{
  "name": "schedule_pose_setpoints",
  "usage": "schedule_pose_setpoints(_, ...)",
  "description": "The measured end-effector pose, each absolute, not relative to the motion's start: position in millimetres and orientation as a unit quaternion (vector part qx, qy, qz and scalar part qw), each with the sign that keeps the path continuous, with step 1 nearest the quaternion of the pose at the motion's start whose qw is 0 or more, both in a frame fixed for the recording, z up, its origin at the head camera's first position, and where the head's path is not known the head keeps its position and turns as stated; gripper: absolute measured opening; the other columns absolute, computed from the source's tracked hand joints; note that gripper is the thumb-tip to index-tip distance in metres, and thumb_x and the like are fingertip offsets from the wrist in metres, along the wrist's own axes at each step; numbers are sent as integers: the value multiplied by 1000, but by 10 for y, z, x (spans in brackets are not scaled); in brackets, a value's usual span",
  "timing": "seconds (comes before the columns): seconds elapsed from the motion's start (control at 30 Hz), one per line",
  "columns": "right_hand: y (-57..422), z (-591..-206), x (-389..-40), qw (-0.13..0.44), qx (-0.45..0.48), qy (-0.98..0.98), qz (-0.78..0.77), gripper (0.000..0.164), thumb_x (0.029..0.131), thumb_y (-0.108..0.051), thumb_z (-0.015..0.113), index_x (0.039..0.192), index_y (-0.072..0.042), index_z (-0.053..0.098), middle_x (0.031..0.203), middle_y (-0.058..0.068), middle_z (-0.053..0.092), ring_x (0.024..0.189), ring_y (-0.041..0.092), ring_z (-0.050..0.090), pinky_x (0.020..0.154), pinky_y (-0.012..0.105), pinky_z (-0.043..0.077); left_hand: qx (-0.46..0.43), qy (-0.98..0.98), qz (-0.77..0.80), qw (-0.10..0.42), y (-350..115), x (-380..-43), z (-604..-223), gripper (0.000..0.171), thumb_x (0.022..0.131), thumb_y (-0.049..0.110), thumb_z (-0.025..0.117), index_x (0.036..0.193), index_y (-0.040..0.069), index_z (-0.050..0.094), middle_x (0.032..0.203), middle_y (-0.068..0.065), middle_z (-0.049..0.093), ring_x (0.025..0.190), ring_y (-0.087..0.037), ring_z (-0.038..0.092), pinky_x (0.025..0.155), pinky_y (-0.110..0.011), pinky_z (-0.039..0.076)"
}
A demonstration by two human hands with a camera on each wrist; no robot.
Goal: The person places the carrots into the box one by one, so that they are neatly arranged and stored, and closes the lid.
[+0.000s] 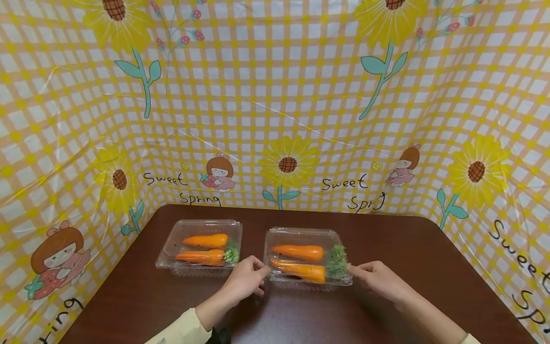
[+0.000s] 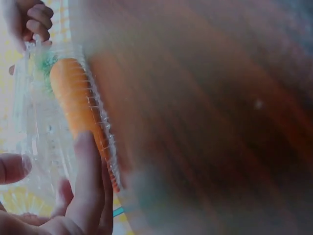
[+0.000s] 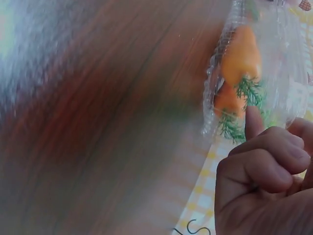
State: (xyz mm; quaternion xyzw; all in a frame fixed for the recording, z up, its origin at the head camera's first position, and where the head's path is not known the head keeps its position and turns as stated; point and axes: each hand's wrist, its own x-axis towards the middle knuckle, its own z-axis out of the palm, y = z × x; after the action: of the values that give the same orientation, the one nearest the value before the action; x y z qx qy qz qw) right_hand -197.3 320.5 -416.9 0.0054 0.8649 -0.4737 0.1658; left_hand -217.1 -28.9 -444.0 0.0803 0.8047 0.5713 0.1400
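Observation:
Two orange carrots [image 1: 298,252] with green tops [image 1: 338,260] lie inside a lidded clear plastic container [image 1: 307,234], the right one of two on the table. At its front left corner, my left hand [image 1: 247,279] pinches the rim between thumb and fingers. My right hand [image 1: 378,279] grips the front right corner beside the green tops, its lower fingers curled in the right wrist view. Through the ribbed wall in the left wrist view, one carrot [image 2: 73,98] shows close to the left fingers [image 2: 88,171]. The lid lies over the carrots.
A second clear container [image 1: 169,246] stands to the left, holding two carrots [image 1: 206,240] with green tops. Both sit on a dark brown table [image 1: 318,317]. A yellow checked cloth [image 1: 275,95] printed with sunflowers hangs behind and along both sides.

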Motion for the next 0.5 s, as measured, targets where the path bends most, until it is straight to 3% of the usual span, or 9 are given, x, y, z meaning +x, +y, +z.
schedule_pose_setpoints(0.1,3202,-4175,-1971,193,-5,841,-506,49,99,-45,60,64,-14,45,55,-6,20,48,10,14,45,25,17,74,775,600,183,-304,-2188,-4463,34,99,26,60,99,-7,64,96,-17,62,76,-24,63,60,-34,60)
schedule_pose_setpoints(0.2,3208,-4191,-1966,216,-11,821,-528,52,100,-41,61,61,-19,34,55,-6,19,46,10,14,45,25,17,66,755,616,215,-312,-2202,-4478,36,99,25,58,100,-9,68,97,-14,62,81,-23,59,57,-30,59)
schedule_pose_setpoints(0.5,3239,-4243,-1960,238,-26,798,-553,51,101,-37,60,63,-18,33,56,-6,22,46,10,17,44,25,18,56,752,622,211,-300,-2210,-4486,29,96,18,61,96,-8,72,93,-8,64,83,-20,57,56,-26,54)
